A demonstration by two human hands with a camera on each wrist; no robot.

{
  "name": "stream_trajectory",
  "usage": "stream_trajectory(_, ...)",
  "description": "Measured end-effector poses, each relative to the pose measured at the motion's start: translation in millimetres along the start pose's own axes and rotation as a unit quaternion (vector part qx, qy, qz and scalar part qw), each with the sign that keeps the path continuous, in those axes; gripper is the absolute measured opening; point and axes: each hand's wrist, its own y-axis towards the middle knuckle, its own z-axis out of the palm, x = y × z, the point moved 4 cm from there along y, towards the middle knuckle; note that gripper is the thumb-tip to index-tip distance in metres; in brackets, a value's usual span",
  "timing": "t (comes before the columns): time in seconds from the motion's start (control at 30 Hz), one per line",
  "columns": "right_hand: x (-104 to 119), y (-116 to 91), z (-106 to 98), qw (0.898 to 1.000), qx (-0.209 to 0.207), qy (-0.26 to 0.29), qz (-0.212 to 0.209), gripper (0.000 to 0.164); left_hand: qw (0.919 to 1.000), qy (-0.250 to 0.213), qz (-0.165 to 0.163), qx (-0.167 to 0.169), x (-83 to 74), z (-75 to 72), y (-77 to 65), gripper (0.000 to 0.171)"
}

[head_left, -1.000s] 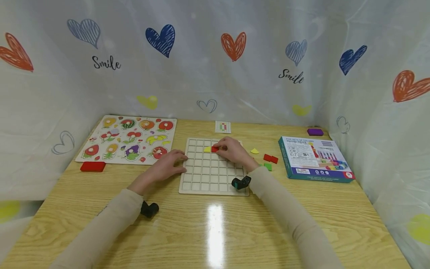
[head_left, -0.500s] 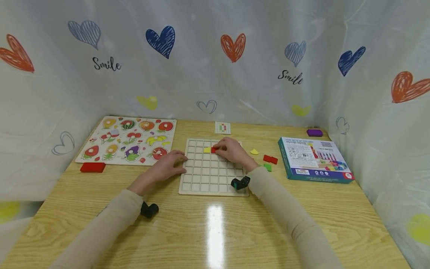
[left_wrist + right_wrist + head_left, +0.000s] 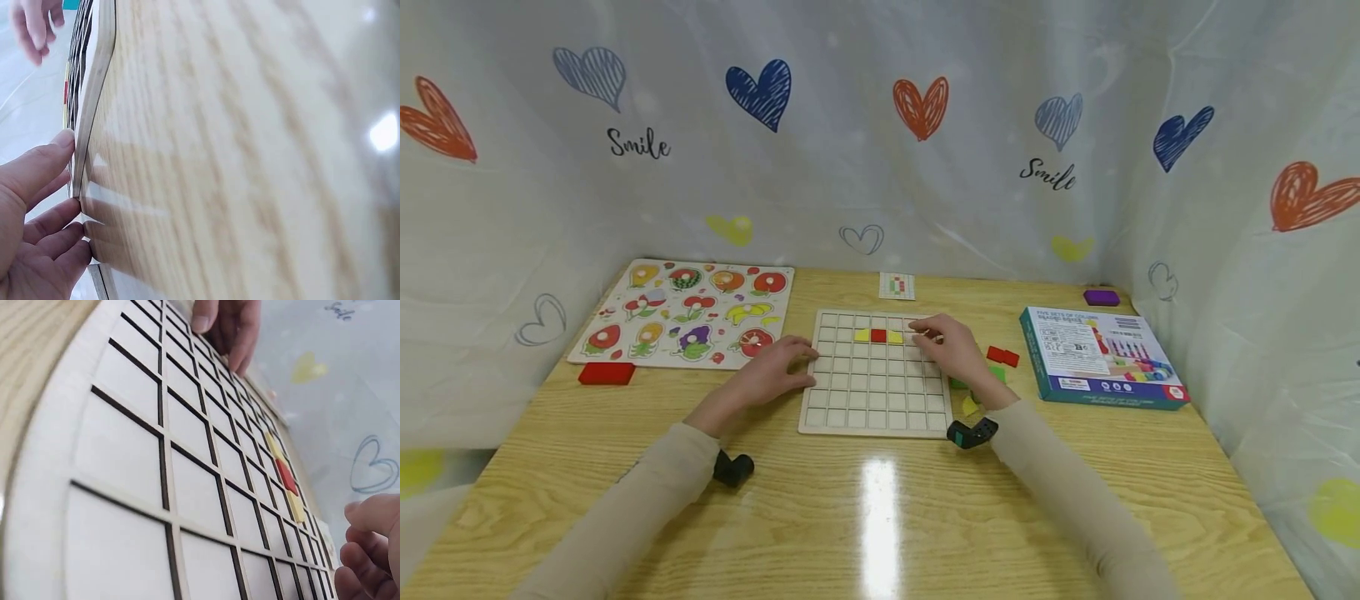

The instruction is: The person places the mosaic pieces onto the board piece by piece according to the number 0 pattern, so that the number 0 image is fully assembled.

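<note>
A pale wooden grid board (image 3: 860,398) lies on the table. In one of its upper rows a red square tile (image 3: 878,336) sits between a yellow piece on the left (image 3: 862,336) and a yellow piece on the right (image 3: 896,337). My left hand (image 3: 772,367) rests against the board's left edge, thumb and fingertips touching it with fingers relaxed. Over the board's upper right edge hovers my right hand (image 3: 953,350), fingers loosely bent and apart from the tiles. Nothing shows between its fingers in the right wrist view.
Right of the board lie red tiles (image 3: 1003,357), green pieces (image 3: 997,375) and yellow pieces (image 3: 970,406), partly behind my right arm. A pattern card (image 3: 897,286) is behind the board. A fruit puzzle (image 3: 730,283) and red block (image 3: 606,373) stand left; a boxed toy (image 3: 1101,358) and purple block (image 3: 1101,297) right.
My right hand has let go at the red tile and moved right, uncovering the red tile and the yellow piece beside it. My left hand has stayed at the board's edge.
</note>
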Motion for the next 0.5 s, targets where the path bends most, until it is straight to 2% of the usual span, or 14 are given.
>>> stream_trajectory(0.2, -15, -42, -30, 0.997, -0.045, 0.045, 0.05, 0.034, 1.0, -0.003, -0.003, 0.005, 0.2, 0.6, 0.6, 0.044)
stream_trajectory(0.5, -42, -88, -59, 0.988, -0.077, 0.025, 0.128, 0.036, 1.0, -0.001, 0.0, 0.003, 2.3, 0.1, 0.7, 0.044)
